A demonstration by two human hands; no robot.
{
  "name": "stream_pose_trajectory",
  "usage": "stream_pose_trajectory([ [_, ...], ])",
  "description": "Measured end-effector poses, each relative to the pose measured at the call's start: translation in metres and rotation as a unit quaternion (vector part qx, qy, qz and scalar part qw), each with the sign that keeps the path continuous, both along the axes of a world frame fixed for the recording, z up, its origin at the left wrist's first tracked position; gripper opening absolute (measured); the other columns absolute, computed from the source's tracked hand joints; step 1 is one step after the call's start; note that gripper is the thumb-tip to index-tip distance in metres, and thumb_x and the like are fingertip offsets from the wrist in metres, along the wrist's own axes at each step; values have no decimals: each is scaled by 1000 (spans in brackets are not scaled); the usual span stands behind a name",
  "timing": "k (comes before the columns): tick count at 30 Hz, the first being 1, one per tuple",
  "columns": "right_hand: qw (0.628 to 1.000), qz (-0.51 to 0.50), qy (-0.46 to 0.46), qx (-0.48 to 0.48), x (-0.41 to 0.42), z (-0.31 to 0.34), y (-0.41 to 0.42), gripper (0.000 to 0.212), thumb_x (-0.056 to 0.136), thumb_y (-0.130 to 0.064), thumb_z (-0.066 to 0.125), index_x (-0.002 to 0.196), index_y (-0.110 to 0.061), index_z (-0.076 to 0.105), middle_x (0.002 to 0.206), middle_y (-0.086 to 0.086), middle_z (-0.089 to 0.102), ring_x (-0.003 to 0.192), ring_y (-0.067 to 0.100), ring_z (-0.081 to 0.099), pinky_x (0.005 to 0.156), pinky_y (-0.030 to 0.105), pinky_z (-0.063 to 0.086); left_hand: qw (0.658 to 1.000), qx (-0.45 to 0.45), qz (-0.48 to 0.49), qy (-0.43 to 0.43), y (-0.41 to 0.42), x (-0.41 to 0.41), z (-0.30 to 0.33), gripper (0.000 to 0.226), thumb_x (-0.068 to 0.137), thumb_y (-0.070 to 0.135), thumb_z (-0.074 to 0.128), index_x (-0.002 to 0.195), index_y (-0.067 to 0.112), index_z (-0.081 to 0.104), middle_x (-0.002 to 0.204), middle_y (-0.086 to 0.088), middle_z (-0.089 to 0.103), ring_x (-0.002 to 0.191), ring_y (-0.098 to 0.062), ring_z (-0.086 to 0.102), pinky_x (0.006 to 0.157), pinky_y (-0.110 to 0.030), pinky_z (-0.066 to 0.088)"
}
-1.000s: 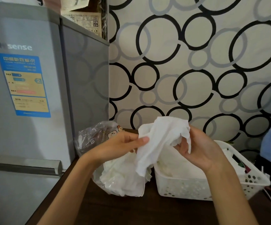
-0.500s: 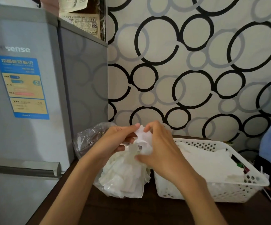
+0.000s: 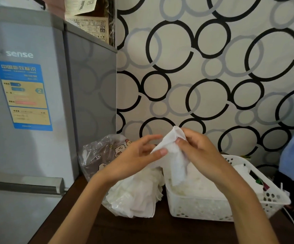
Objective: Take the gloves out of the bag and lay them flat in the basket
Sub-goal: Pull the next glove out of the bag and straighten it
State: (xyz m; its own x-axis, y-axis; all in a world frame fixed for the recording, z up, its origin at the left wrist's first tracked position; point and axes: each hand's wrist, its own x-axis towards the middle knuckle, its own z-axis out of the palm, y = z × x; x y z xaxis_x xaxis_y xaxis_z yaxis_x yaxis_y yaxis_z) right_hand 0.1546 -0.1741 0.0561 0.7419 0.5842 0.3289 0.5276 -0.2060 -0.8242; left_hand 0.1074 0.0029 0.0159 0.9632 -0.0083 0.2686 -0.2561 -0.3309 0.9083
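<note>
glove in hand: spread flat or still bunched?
Bunched. The glove hangs crumpled, pinched between the left hand and right hand above the basket.

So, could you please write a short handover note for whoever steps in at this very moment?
Left hand: pinches the lower edge of a white glove.
Right hand: grips the top of the same glove, held in the air above the basket's left end.
Bag: open on the table, by the fridge, with a pile of gloves spilling from it.
Basket: right of the bag, some gloves already inside.
Left to do: lay this glove flat in the basket, then the rest.
</note>
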Motion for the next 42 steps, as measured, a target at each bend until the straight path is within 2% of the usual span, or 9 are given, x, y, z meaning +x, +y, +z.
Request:
stream_pose_trajectory([
  [4, 997, -58, 18, 36, 5, 4, -9, 17, 98, -31, 44, 90, -25, 58, 82, 3, 58, 76, 13, 56, 68, 26, 43, 999, -3, 15, -35, -15, 3, -2, 29, 90, 27, 61, 115, 12, 65, 103, -11, 71, 93, -21, 69, 83, -33, 56],
  [8, 990, -116, -39, 68, 15, 0, -27, 28, 97, -34, 44, 89, -12, 59, 72, 17, 51, 65, 16, 46, 59, 27, 36, 996, 0, 49, -72, -24, 10, 0, 34, 96, 30, 52, 97, 0, 66, 101, -22, 59, 81, -24, 61, 73, -33, 49],
  [10, 982, -152, -60, 96, 22, 1, -39, 29, 97, -33, 45, 77, -15, 58, 55, 0, 43, 55, 12, 40, 50, 20, 32, 996, -22, 48, -77, -30, 14, 3, 35, 98, 31, 48, 97, 1, 65, 96, -23, 61, 77, -25, 59, 70, -34, 47],
  [12, 976, -172, -62, 119, 28, 2, -50, 28, 96, -33, 48, 72, -23, 59, 49, -9, 42, 49, 9, 38, 44, 16, 31, 994, -27, 63, -81, -40, 20, 7, 36, 99, 32, 45, 96, 2, 65, 87, -22, 62, 71, -16, 55, 67, -26, 43],
  [17, 971, -179, -63, 145, 37, 1, -62, 23, 93, -32, 54, 83, -17, 68, 74, 17, 63, 64, 22, 52, 56, 29, 39, 979, -81, 171, -69, -68, 43, 15, 38, 102, 33, 35, 102, 6, 62, 89, -12, 61, 76, -11, 53, 67, -21, 42],
  [21, 972, -161, -80, 149, 34, -4, -53, 28, 95, -29, 51, 80, -10, 65, 62, 12, 53, 56, 12, 44, 52, 26, 35, 951, -131, 265, -95, -78, 48, 25, 31, 103, 30, 31, 91, 13, 55, 80, 3, 53, 68, -4, 48, 62, -19, 40],
  [28, 965, -106, -12, 239, 20, 12, -37, 22, 97, -25, 49, 82, -23, 65, 45, -13, 49, 39, 1, 40, 39, 12, 30, 894, 72, 370, -242, -51, 22, 61, 24, 99, 39, 42, 86, 29, 59, 69, 4, 60, 63, -14, 51, 62, -33, 42],
  [36, 974, -193, 74, -95, 78, -27, -97, 16, 96, -17, 51, 95, -11, 66, 68, 2, 59, 44, 11, 47, 41, 17, 37, 939, 299, 172, 6, -58, 89, 13, 31, 96, 39, 52, 65, 32, 50, 69, 12, 53, 68, -10, 52, 56, -22, 33],
  [42, 934, -307, 37, -179, 102, -48, -121, 22, 93, -17, 55, 111, -13, 67, 95, 3, 59, 63, 15, 56, 64, 31, 54, 909, 387, 156, 10, -81, 137, -14, 24, 92, 47, 55, 85, 25, 64, 71, 12, 54, 73, -10, 54, 64, -26, 42],
])
